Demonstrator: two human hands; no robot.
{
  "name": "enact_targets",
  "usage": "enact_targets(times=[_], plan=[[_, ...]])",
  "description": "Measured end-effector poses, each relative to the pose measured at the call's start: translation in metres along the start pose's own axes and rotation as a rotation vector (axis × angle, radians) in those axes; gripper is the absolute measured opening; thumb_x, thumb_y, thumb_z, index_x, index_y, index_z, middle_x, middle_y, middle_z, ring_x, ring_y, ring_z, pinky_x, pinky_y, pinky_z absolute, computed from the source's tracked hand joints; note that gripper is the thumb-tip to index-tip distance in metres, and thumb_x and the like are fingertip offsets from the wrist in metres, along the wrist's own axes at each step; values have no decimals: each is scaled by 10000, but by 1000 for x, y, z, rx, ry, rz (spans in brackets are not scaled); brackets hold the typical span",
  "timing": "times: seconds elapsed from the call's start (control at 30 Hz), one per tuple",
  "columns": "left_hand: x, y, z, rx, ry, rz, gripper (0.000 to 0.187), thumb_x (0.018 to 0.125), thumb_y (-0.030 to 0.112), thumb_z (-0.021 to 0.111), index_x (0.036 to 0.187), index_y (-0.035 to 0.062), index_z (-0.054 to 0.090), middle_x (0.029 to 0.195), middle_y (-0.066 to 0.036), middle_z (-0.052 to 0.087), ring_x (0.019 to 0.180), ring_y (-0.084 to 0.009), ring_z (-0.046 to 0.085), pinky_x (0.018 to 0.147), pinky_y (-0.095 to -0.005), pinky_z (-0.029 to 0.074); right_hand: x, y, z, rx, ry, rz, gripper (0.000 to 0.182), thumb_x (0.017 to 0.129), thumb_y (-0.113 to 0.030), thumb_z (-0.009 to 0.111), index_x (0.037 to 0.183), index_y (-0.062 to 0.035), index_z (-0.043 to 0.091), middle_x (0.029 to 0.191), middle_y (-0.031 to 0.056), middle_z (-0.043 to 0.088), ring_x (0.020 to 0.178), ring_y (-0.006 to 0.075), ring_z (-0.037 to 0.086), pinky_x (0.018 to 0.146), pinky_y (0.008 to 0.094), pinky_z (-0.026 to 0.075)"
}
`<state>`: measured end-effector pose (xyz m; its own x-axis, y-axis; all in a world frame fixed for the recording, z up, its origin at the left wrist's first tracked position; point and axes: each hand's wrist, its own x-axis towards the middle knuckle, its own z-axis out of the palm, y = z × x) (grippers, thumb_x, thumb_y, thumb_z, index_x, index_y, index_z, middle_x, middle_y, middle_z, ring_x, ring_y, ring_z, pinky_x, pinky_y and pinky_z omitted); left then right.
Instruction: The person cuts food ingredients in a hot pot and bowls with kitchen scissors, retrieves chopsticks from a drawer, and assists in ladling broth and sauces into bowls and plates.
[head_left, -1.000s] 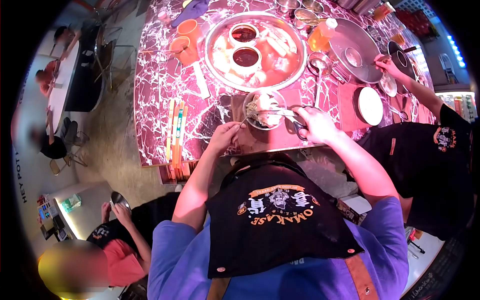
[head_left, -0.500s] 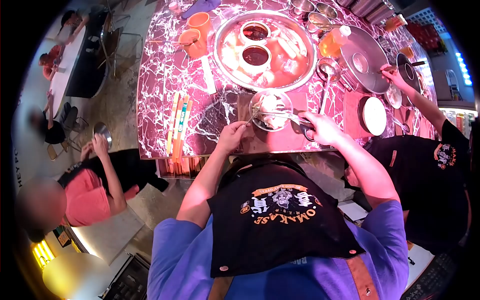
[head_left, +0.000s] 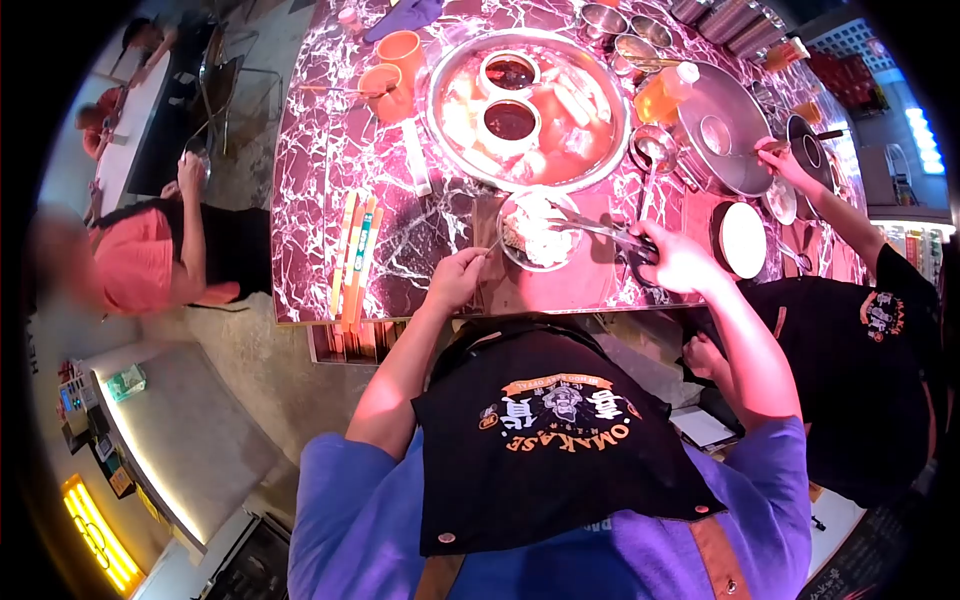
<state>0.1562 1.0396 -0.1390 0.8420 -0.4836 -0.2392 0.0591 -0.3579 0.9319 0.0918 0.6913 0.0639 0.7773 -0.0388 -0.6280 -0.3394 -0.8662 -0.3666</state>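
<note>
My right hand (head_left: 680, 258) grips the handles of black-handled scissors (head_left: 608, 232). Their blades reach left over pale food pieces (head_left: 541, 222) heaped in a round bowl (head_left: 566, 258). Just left of the bowl, my left hand (head_left: 460, 278) is closed in a pinch on a thin metal utensil (head_left: 496, 243), whose tip runs to the food at the bowl's left side. The bowl stands on a brown mat (head_left: 590, 285) near the table's front edge.
Beyond the bowl is a large round pan (head_left: 437, 140) of broth with two dark sauce bowls. A ladle (head_left: 650, 175), an oil bottle (head_left: 664, 88) and a deep pot (head_left: 740, 120) stand to the right, where a co-worker's hand (head_left: 785, 160) reaches in. Orange cups (head_left: 380, 95) and chopsticks (head_left: 352, 250) lie left.
My right hand and the scissors have shifted right, and the blades look more spread. My left hand stays near the bowl's left side. The person in pink has moved farther up the left side.
</note>
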Motion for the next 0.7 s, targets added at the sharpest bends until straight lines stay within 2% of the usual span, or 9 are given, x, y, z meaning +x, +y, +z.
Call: enact_targets(times=[0.07, 0.13, 0.2, 0.3, 0.37, 0.43, 0.53, 0.6, 0.7], plan=[[-1, 3, -2, 9, 0, -1, 258, 980, 182, 536, 1120, 13, 672, 736, -8, 607, 674, -75, 531, 648, -245, 455, 14, -9, 3, -135, 78, -41, 572, 744, -193, 702, 1269, -117, 487, 949, 226, 670, 920, 398, 653, 805, 467, 494], [-3, 5, -4, 15, 4, -10, 259, 980, 182, 534, 1122, 16, 672, 731, -10, 610, 667, -72, 529, 639, -247, 454, 24, -17, -1, -133, 12, -3, 599, 739, -207, 714, 1281, -106, 481, 993, 230, 668, 960, 395, 648, 827, 461, 492], [-5, 7, -8, 56, -2, 13, 261, 980, 184, 529, 1124, 22, 674, 721, -12, 616, 649, -68, 522, 615, -258, 449, 33, -16, 1, -139, 19, -82, 609, 733, -192, 720, 1287, -95, 484, 1035, 230, 663, 995, 391, 640, 850, 453, 494], [-13, 19, -13, 34, -34, -120, 260, 978, 184, 529, 1116, 19, 676, 694, -9, 604, 620, -73, 516, 582, -270, 440, 35, -19, -9, -155, -7, -101, 586, 736, -147, 713, 1277, -74, 500, 1045, 226, 662, 1004, 382, 639, 873, 436, 497], [-19, 22, -18, 53, -16, -94, 258, 976, 183, 530, 1108, 15, 676, 683, -6, 595, 606, -77, 514, 568, -270, 435, 35, -24, -14, -185, -14, -128, 564, 733, -96, 693, 1266, -53, 515, 1045, 225, 662, 1011, 376, 640, 876, 431, 498], [-25, 27, -24, 75, -2, -64, 256, 975, 182, 531, 1100, 12, 676, 673, -4, 586, 592, -81, 513, 554, -271, 430, 39, -27, -18, -217, 5, -161, 560, 730, -90, 686, 1264, -60, 520, 1034, 225, 662, 998, 381, 640, 866, 438, 499], [-30, 36, -32, 36, -4, -163, 248, 966, 165, 531, 1092, 5, 673, 661, -11, 579, 575, -90, 516, 537, -272, 423, 40, -29, -22, -269, 45, -218, 555, 724, -77, 672, 1261, -73, 531, 1013, 225, 663, 972, 391, 641, 846, 453, 501], [-25, 39, -35, -190, -80, -289, 243, 953, 153, 533, 1079, 3, 677, 651, -21, 575, 579, -91, 519, 545, -278, 428, 38, -30, -25, -371, 20, -250, 564, 724, -82, 670, 1270, -94, 529, 999, 230, 662, 950, 403, 639, 830, 465, 503], [-21, 54, -39, -160, -80, -313, 248, 929, 167, 550, 1051, 2, 689, 659, -41, 592, 599, -100, 538, 572, -288, 446, 16, -38, -26, -417, -2, -167, 586, 721, -87, 672, 1285, -112, 516, 997, 236, 660, 952, 411, 635, 827, 471, 503]])
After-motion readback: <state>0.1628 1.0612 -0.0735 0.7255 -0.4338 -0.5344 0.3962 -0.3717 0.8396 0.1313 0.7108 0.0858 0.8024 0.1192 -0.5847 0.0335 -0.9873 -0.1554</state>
